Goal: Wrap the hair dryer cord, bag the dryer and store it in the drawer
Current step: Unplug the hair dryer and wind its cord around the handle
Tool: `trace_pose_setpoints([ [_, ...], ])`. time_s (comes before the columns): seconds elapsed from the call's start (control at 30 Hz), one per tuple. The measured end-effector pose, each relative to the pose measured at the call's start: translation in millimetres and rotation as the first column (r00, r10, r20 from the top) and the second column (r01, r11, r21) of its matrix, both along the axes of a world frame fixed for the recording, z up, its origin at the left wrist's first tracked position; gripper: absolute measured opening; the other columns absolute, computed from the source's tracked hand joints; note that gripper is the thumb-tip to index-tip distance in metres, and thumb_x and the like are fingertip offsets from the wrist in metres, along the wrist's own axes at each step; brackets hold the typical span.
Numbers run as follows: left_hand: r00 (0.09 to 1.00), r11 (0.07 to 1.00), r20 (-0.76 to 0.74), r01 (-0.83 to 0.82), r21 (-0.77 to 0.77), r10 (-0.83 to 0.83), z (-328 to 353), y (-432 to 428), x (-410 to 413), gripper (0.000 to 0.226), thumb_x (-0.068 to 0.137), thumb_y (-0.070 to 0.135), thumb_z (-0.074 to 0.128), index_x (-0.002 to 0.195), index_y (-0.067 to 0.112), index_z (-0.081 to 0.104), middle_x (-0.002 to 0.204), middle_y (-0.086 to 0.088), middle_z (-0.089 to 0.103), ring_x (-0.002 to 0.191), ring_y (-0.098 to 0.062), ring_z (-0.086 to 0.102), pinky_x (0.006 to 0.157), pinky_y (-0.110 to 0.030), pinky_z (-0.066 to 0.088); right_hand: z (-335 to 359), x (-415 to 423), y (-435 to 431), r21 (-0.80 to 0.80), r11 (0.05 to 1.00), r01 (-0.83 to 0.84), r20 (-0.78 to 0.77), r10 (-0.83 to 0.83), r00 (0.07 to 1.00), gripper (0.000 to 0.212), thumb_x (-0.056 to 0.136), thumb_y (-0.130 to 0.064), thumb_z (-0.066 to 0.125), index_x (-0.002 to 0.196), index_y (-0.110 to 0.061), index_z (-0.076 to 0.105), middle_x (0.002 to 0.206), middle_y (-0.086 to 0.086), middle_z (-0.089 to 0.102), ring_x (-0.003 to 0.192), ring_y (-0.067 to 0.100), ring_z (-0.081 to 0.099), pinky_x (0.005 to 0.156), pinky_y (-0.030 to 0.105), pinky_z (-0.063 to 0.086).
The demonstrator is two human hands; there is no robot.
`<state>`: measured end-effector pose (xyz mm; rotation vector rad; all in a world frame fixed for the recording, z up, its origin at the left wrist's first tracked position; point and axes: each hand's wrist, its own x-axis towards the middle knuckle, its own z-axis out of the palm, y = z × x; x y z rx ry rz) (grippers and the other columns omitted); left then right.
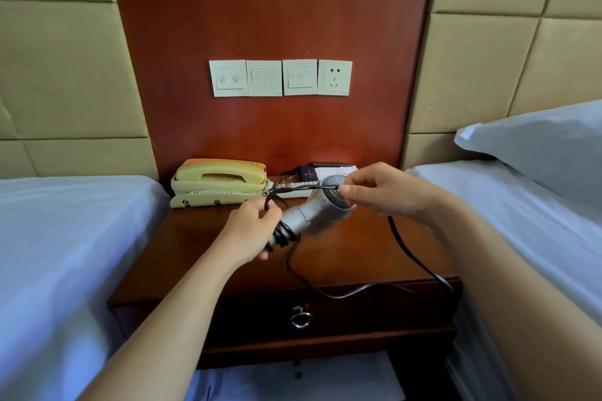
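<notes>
A silver hair dryer (321, 208) hangs above the wooden nightstand (202, 257), its round grille facing me. My left hand (250, 231) grips the handle end, where several loops of the black cord (410, 254) are wound. My right hand (387, 192) pinches a stretch of cord in front of the grille, so the cord runs taut from hand to hand. The loose rest of the cord trails down over the nightstand's front edge and across the drawer (329, 312). The drawer is closed and has a metal ring pull (301, 319). I see no bag for certain.
A cream telephone (218, 182) sits at the back left of the nightstand. A dark booklet (308, 174) and white paper (335, 169) lie at the back. Beds with white sheets flank both sides, a pillow (537, 146) on the right one. Wall switches and a socket (335, 77) are above.
</notes>
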<state>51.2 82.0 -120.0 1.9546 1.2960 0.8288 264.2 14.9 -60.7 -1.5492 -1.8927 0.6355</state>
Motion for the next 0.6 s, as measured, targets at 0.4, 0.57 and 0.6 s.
trace_pose_setpoints([
  [0.4, 0.982, 0.987, -0.105, 0.157, -0.033, -0.159, 2.0, -3.7, 1.8, 0.044, 0.095, 0.044, 0.042, 0.062, 0.016, 0.044, 0.039, 0.001, 0.045, 0.031, -0.014, 0.047, 0.034, -0.019, 0.03, -17.8, 19.8, 23.9, 0.344, 0.883, 0.321, -0.048, -0.325, 0.945, 0.042, 0.085, -0.035, 0.065, 0.051, -0.016, 0.05, 0.045, -0.01, 0.034, 0.04, 0.004, 0.032, 0.043, 0.014, 0.023],
  [0.57, 0.961, 0.959, -0.016, 0.276, -0.068, -0.278, 1.7, -2.9, 0.7, 0.045, 0.097, 0.038, 0.042, 0.064, 0.008, 0.046, 0.035, -0.001, 0.046, 0.029, -0.014, 0.046, 0.036, -0.022, 0.032, -32.4, 29.6, 26.2, 0.135, 0.958, 0.252, -0.276, -0.208, 0.938, 0.034, 0.088, -0.018, 0.062, 0.056, -0.008, 0.054, 0.042, -0.012, 0.045, 0.037, -0.003, 0.037, 0.043, 0.011, 0.029],
  [0.6, 0.956, 0.953, 0.024, 0.294, -0.07, -0.293, 2.7, -3.2, 0.9, 0.045, 0.098, 0.035, 0.041, 0.064, 0.007, 0.048, 0.037, -0.005, 0.049, 0.029, -0.014, 0.046, 0.035, -0.022, 0.032, -36.7, 31.0, 27.2, 0.111, 0.964, 0.241, -0.3, -0.198, 0.933, 0.028, 0.088, -0.01, 0.061, 0.061, -0.007, 0.057, 0.047, -0.009, 0.049, 0.042, -0.003, 0.04, 0.046, 0.014, 0.031],
])
